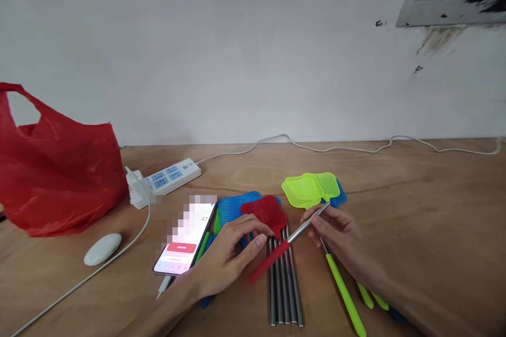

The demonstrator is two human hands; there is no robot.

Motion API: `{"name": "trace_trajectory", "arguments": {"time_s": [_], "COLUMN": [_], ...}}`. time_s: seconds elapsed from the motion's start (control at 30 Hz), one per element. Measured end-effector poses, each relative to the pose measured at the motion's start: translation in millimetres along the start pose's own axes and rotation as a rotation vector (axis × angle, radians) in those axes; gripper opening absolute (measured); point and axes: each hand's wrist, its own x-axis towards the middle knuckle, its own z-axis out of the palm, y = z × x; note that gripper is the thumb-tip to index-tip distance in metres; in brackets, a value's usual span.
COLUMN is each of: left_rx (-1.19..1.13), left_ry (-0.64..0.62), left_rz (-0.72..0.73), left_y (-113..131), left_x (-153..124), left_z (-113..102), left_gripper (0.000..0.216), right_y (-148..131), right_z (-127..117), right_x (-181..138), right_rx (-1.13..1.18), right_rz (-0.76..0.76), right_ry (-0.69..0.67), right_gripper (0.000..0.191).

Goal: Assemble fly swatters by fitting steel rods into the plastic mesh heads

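Note:
My left hand (227, 252) is closed, thumb and forefinger at the neck of a red mesh fly swatter head (264, 211), which overlaps blue swatter heads (235, 208). My right hand (336, 229) grips the metal end of a rod with a red handle (270, 261). The rod slants down to the left, its handle end blurred. Beneath it, several bare metal rods (285, 289) lie side by side. Under and beside my right hand are yellow-green fly swatters (302, 192), one green handle (346, 295) showing fully, with a blue head (339, 197) partly covered by them.
Left of my left hand lies a lit phone (184, 237) with a cable plugged in. A white power strip (174, 176), a white mouse-shaped object (103, 249) and a red plastic bag (59, 168) are farther left. A white cord (336, 151) runs along the wall.

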Motion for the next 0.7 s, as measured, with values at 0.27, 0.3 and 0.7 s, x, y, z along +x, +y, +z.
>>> {"name": "trace_trajectory", "arguments": {"time_s": [0.27,0.3,0.7], "left_rx": [0.480,0.498,0.496], "left_ry": [0.009,0.006,0.038], "left_rz": [0.067,0.063,0.049], "left_y": [-14.4,-16.1,-24.0], "left_x": [2.2,2.6,1.0], "left_z": [0.8,1.1,3.1], "left_gripper": [0.025,0.023,0.016], "right_y": [-21.1,-22.7,-22.0], "right_z": [-0.2,-0.6,-15.3], "right_x": [1.7,0.8,1.3], "right_rx": [0.156,0.157,-0.054], "right_rz": [-0.089,-0.111,-0.275], "right_ry": [0.220,0.235,0.345], "right_gripper": [0.035,0.034,0.027]}}
